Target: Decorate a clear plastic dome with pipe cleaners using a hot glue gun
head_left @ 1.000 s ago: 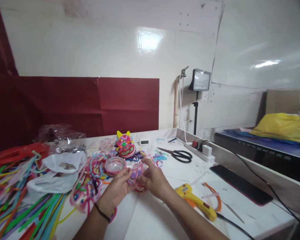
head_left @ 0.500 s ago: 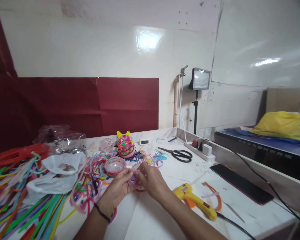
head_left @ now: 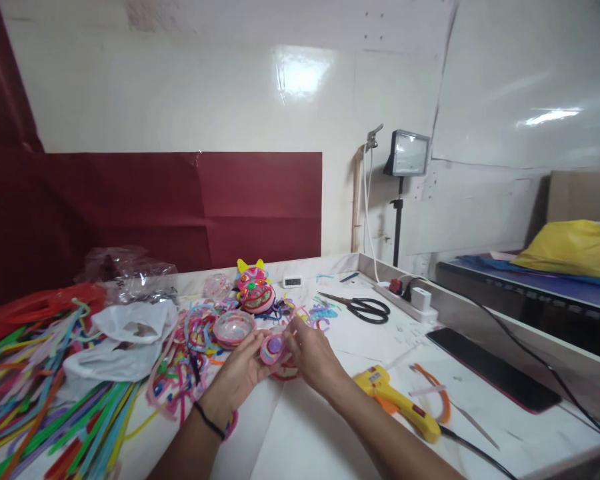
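The left hand [head_left: 237,373] holds a rounded, banded pink-and-purple piece [head_left: 271,348]; the right hand [head_left: 314,357], fingers curled, meets its edge, grip unclear, beside a clear round bowl [head_left: 230,342].

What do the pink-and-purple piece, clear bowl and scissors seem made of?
Pink-and-purple piece: perhaps fuzzy chenille strips, from its soft-looking, matte bands; too blurred to be sure.
Clear bowl: glossy plastic or glass, see-through with highlights.
Scissors: likely metal blades, thin and grey; black handles, probably plastic.

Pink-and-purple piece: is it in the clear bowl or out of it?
Out: the pink-and-purple piece is held in the left hand, while the clear bowl sits apart, just beyond that hand.
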{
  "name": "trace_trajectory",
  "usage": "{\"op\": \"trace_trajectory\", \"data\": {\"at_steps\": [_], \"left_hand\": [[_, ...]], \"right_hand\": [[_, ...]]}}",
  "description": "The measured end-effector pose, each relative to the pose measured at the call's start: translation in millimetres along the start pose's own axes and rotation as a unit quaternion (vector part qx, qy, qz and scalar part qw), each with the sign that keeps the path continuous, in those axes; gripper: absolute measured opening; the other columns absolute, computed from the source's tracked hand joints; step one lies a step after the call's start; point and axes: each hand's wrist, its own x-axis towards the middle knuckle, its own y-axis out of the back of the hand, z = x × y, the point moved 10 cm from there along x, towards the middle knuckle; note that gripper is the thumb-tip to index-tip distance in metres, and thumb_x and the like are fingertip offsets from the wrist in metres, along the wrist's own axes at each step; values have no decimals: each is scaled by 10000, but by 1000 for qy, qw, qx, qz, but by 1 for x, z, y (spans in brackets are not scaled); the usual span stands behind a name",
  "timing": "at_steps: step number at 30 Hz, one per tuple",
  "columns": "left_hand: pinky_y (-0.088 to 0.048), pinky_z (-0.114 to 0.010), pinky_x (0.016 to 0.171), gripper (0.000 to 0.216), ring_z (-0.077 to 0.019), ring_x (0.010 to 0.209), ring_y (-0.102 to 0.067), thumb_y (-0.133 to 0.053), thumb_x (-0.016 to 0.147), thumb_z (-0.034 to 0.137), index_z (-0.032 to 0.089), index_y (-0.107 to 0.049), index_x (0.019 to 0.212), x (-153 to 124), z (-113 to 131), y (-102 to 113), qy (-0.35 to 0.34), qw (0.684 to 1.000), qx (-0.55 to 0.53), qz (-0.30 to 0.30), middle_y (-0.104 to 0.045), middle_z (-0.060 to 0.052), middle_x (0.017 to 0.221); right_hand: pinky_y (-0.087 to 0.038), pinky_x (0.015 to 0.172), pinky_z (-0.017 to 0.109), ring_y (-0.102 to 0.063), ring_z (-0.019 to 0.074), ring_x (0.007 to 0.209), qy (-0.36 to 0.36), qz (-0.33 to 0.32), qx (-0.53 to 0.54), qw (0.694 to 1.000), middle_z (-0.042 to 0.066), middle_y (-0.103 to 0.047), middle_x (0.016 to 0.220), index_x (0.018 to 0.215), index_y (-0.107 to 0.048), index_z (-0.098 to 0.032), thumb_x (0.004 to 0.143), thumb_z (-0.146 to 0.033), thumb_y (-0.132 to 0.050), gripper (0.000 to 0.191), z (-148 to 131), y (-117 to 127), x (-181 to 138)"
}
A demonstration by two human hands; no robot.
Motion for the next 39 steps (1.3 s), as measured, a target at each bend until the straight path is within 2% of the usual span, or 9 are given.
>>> {"op": "trace_trajectory", "data": {"at_steps": [7, 12, 23, 27, 32, 35, 39], "left_hand": [[-570, -291, 704, 148, -176, 806, -695, -680, 824, 182, 153, -630, 961, 1, 2, -1, -8, 1000, 9, 3, -716, -70, 945], [-572, -256, 692, 239, -159, 764, -696, -746, 735, 85, 155, -627, 930, 0, 1, -1, -5, 999, 30, 11, -723, -53, 881], [-570, -221, 668, 251, -137, 724, -684, -814, 650, 82, 141, -650, 830, -3, 4, -5, -8, 997, 70, 18, -722, -36, 836], [-584, -247, 664, 216, -131, 696, -670, -811, 683, 147, 139, -647, 823, -4, 5, -4, -3, 997, 75, 22, -704, -33, 837], [-596, -264, 623, 196, -125, 659, -656, -789, 711, 148, 142, -617, 805, -4, 7, -1, 4, 996, 80, 33, -665, -10, 781], [-589, -255, 584, 192, -128, 654, -657, -769, 730, 146, 146, -599, 819, -3, 7, 1, 4, 996, 85, 42, -657, -11, 784], [-578, -245, 544, 210, -129, 641, -655, -768, 728, 157, 152, -584, 829, -2, 6, 4, 0, 994, 93, 53, -647, -6, 793]], "right_hand": [[-376, 587, 262, -635, 206, 694, -21, 9, 52, 998, 66, -684, 749, 897, -518, -200, 935, -199, -422, 103, 6, 4, 0], [-414, 587, 264, -645, 198, 690, -29, 4, 112, 993, 38, -663, 720, 845, -471, -223, 931, -191, -413, 109, 9, 4, -2], [-475, 437, 242, -644, 171, 565, -45, -30, 263, 963, 2, -615, 682, 781, -432, -238, 905, -290, -449, 135, 22, -9, -2], [-509, 441, 247, -653, 166, 589, -54, -18, 315, 947, -13, -600, 694, 773, -433, -234, 857, -373, -508, 179, 31, 4, 1], [-536, 496, 264, -672, 161, 604, -73, -8, 362, 929, -18, -618, 682, 783, -472, -215, 787, -482, -540, 276, 49, 27, 10], [-523, 495, 253, -662, 152, 584, -81, -4, 356, 931, -23, -622, 646, 761, -494, -209, 744, -455, -579, 261, 61, 36, 16], [-486, 477, 228, -613, 121, 517, -74, -19, 319, 945, -43, -604, 581, 731, -513, -203, 755, -325, -593, 148, 71, 39, 26]]}}
